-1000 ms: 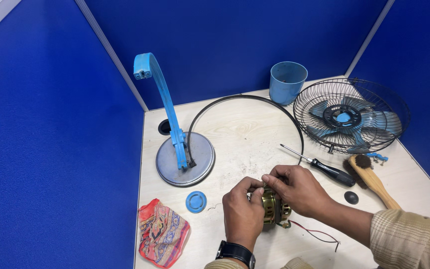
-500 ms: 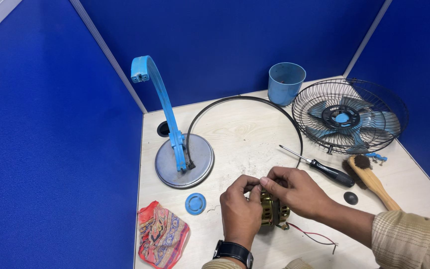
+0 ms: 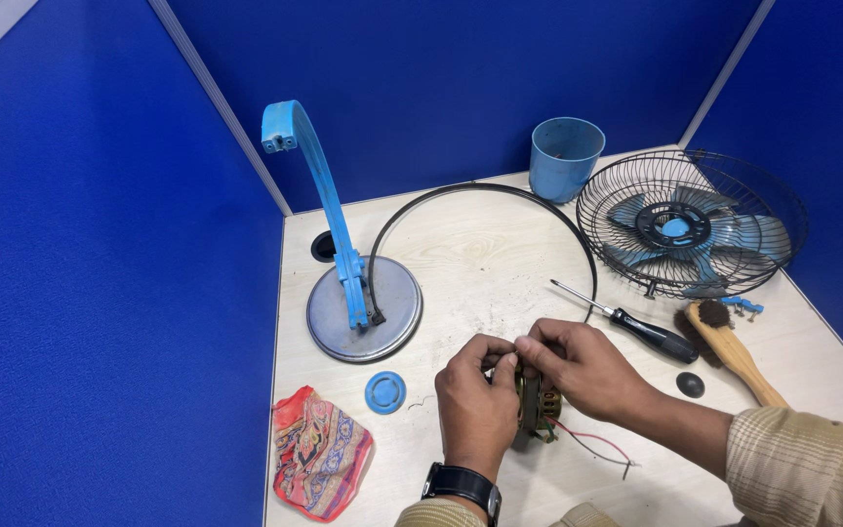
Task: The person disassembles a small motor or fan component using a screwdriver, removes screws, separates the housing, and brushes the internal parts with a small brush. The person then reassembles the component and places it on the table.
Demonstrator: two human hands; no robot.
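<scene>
Both hands meet over a small fan motor (image 3: 537,408) with copper windings and thin red and black wires (image 3: 592,444) trailing to the right. My left hand (image 3: 476,395), with a black watch on the wrist, grips the motor's left side. My right hand (image 3: 585,369) pinches its top from the right. The motor rests low over the wooden table (image 3: 470,259), mostly hidden by the fingers.
A blue fan stand on a round metal base (image 3: 363,310) stands to the left, with a black ring guard (image 3: 485,190) behind it. A blue cup (image 3: 565,158), a caged fan head (image 3: 690,234), a screwdriver (image 3: 636,327), a wooden brush (image 3: 734,351), a blue cap (image 3: 384,391) and a patterned cloth (image 3: 319,454) lie around.
Both hands stay on the motor, fingers shifting slightly on its top. Nothing else on the table has moved.
</scene>
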